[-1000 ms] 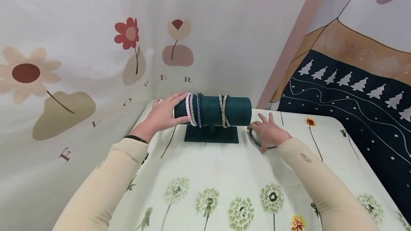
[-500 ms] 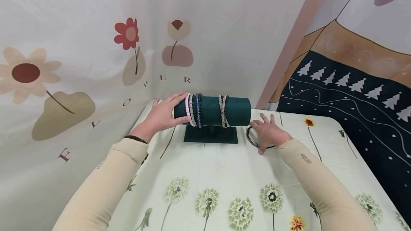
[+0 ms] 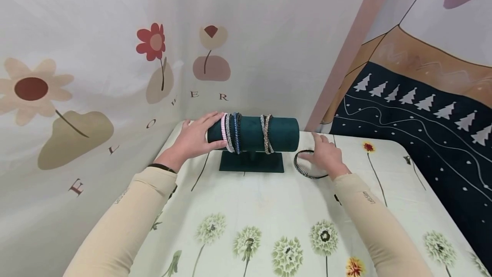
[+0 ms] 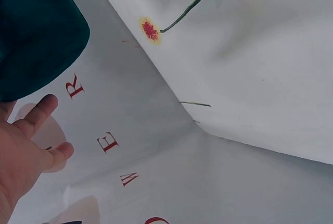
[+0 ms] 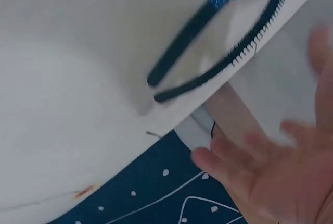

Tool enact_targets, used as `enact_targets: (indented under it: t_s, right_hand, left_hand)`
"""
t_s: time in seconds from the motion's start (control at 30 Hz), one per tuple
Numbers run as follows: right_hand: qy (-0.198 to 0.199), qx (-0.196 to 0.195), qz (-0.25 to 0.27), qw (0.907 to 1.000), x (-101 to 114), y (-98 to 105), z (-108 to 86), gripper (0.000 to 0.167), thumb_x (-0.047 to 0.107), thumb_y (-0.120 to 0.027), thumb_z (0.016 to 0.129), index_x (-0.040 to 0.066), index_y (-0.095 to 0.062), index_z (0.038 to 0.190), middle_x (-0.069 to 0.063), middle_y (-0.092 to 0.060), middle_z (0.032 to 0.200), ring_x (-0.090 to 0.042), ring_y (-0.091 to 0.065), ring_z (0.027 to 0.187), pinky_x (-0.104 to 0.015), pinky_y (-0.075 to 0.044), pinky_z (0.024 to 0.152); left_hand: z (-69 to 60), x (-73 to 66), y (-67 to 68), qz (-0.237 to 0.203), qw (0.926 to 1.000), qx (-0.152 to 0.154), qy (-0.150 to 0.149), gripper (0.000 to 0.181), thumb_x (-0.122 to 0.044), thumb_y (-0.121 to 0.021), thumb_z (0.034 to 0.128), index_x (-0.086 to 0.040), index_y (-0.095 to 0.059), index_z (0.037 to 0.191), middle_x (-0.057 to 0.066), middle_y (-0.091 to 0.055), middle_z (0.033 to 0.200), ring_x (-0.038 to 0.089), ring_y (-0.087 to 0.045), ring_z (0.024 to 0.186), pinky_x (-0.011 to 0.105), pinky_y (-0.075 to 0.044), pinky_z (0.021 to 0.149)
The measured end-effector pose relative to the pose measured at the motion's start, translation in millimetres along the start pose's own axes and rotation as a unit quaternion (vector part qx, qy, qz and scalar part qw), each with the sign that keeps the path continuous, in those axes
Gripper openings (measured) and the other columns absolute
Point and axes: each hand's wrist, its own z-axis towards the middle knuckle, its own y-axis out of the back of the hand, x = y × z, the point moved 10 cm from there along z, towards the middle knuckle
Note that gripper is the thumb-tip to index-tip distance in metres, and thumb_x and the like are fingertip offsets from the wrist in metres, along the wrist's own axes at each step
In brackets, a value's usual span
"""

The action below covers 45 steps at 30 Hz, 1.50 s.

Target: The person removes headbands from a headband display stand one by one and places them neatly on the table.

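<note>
A dark green velvet roll [image 3: 282,134] lies across its flat-based stand [image 3: 251,163]; the left wrist view shows one end of the roll [image 4: 47,47]. My left hand [image 3: 192,139] [image 4: 23,156] holds the roll's left end, thumb in front and fingers over the top. Beside the fingers, pink [image 3: 224,127], silver and blue headbands sit on the roll; a crossed glittery one [image 3: 266,134] is farther right. A dark toothed headband [image 3: 301,171] [image 5: 183,41] lies on the cloth right of the stand. Over its right side hovers my right hand [image 3: 327,156] [image 5: 283,174], fingers spread, holding nothing.
A white cloth with printed dandelions [image 3: 288,255] covers the table. A pale curtain with flowers and letters [image 3: 269,46] hangs behind and at the left. Dark blue fabric with white trees [image 3: 423,127] hangs at the right, beyond the table's edge.
My right hand has drawn back to the right and turned, uncovering more of the loose headband. The left hand keeps its place on the roll.
</note>
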Motion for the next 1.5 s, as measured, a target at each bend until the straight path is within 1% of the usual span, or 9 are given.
enact_targets:
  t_s: [0.13, 0.33, 0.57, 0.73, 0.9, 1.07, 1.23, 1.37, 1.5]
  right_hand:
    - [-0.040, -0.054, -0.001, 0.9978, -7, 8, -2.6, 0.103, 0.067, -0.068, 0.096, 0.014, -0.020, 0.171, -0.031, -0.032, 0.169, -0.056, -0.055, 0.135, -0.070, -0.051, 0.105]
    - [-0.057, -0.057, 0.022, 0.9965, -11, 8, -8.5, 0.102, 0.068, -0.064, 0.098, 0.019, -0.017, 0.172, -0.030, -0.034, 0.169, -0.055, -0.060, 0.127, -0.066, -0.053, 0.099]
    - [-0.052, -0.063, 0.054, 0.9952, -10, 24, -16.3, 0.103, 0.070, -0.061, 0.099, 0.018, -0.013, 0.173, -0.033, -0.031, 0.170, -0.057, -0.057, 0.134, -0.070, -0.051, 0.103]
    - [-0.041, -0.099, 0.083, 0.9908, -8, 45, -20.4, 0.103, 0.071, -0.061, 0.098, 0.018, -0.015, 0.173, -0.030, -0.033, 0.170, -0.055, -0.048, 0.145, -0.074, -0.048, 0.106]
    - [-0.014, -0.139, 0.108, 0.9842, 2, 69, -27.5, 0.101, 0.069, -0.062, 0.099, 0.021, -0.014, 0.174, -0.026, -0.036, 0.171, -0.052, -0.045, 0.149, -0.075, -0.048, 0.106]
    - [0.015, -0.149, 0.123, 0.9811, 20, 88, -33.8, 0.100, 0.066, -0.064, 0.100, 0.023, -0.013, 0.174, -0.023, -0.034, 0.173, -0.052, -0.041, 0.152, -0.074, -0.047, 0.108]
    - [0.045, -0.162, 0.119, 0.9786, 44, 99, -35.5, 0.099, 0.067, -0.065, 0.099, 0.025, -0.015, 0.174, -0.022, -0.033, 0.174, -0.049, -0.047, 0.150, -0.073, -0.050, 0.106]
    - [0.086, -0.172, 0.103, 0.9759, 66, 106, -36.5, 0.102, 0.068, -0.069, 0.095, 0.026, -0.019, 0.173, -0.018, -0.036, 0.173, -0.049, -0.047, 0.149, -0.073, -0.051, 0.102]
    - [0.146, -0.168, 0.079, 0.9718, 92, 107, -39.8, 0.109, 0.066, -0.078, 0.089, 0.025, -0.021, 0.173, -0.016, -0.040, 0.172, -0.051, -0.038, 0.152, -0.074, -0.044, 0.112]
  left_hand:
    - [0.6, 0.1, 0.0, -0.001, 1.0000, -0.002, -0.002, 0.098, -0.063, -0.075, 0.0932, -0.030, -0.025, 0.172, 0.007, -0.028, 0.179, 0.036, -0.035, 0.161, 0.078, -0.012, 0.127]
    - [1.0, -0.2, -0.8, -0.001, 1.0000, -0.006, -0.003, 0.099, -0.063, -0.075, 0.0929, -0.031, -0.025, 0.172, 0.008, -0.028, 0.178, 0.036, -0.035, 0.161, 0.079, -0.013, 0.127]
    - [-0.4, -1.4, 1.0, 0.002, 1.0000, -0.004, -0.002, 0.099, -0.063, -0.075, 0.0932, -0.031, -0.024, 0.172, 0.007, -0.028, 0.179, 0.036, -0.036, 0.161, 0.079, -0.014, 0.127]
    - [-0.1, -1.6, 1.2, 0.005, 1.0000, -0.005, -0.005, 0.099, -0.064, -0.075, 0.0932, -0.031, -0.024, 0.172, 0.008, -0.028, 0.179, 0.037, -0.037, 0.160, 0.079, -0.015, 0.126]
    - [0.6, -0.3, -0.6, 0.003, 1.0000, -0.004, -0.002, 0.098, -0.063, -0.074, 0.0937, -0.030, -0.025, 0.172, 0.008, -0.027, 0.179, 0.037, -0.036, 0.161, 0.079, -0.013, 0.127]
    - [0.9, 0.1, -1.0, 0.003, 1.0000, -0.005, -0.001, 0.097, -0.063, -0.073, 0.0943, -0.030, -0.025, 0.172, 0.008, -0.028, 0.179, 0.037, -0.036, 0.160, 0.079, -0.013, 0.127]
    - [0.7, 0.1, -0.9, 0.009, 0.9999, -0.006, -0.003, 0.097, -0.064, -0.073, 0.0942, -0.031, -0.025, 0.172, 0.008, -0.028, 0.178, 0.037, -0.037, 0.160, 0.079, -0.015, 0.127]
    - [0.6, 0.2, -1.2, 0.007, 1.0000, -0.006, -0.003, 0.097, -0.064, -0.073, 0.0943, -0.031, -0.025, 0.172, 0.008, -0.028, 0.178, 0.037, -0.036, 0.160, 0.079, -0.014, 0.127]
    - [0.8, 0.2, -1.1, 0.003, 1.0000, -0.008, -0.004, 0.097, -0.063, -0.073, 0.0945, -0.031, -0.025, 0.172, 0.008, -0.028, 0.178, 0.037, -0.036, 0.160, 0.079, -0.013, 0.127]
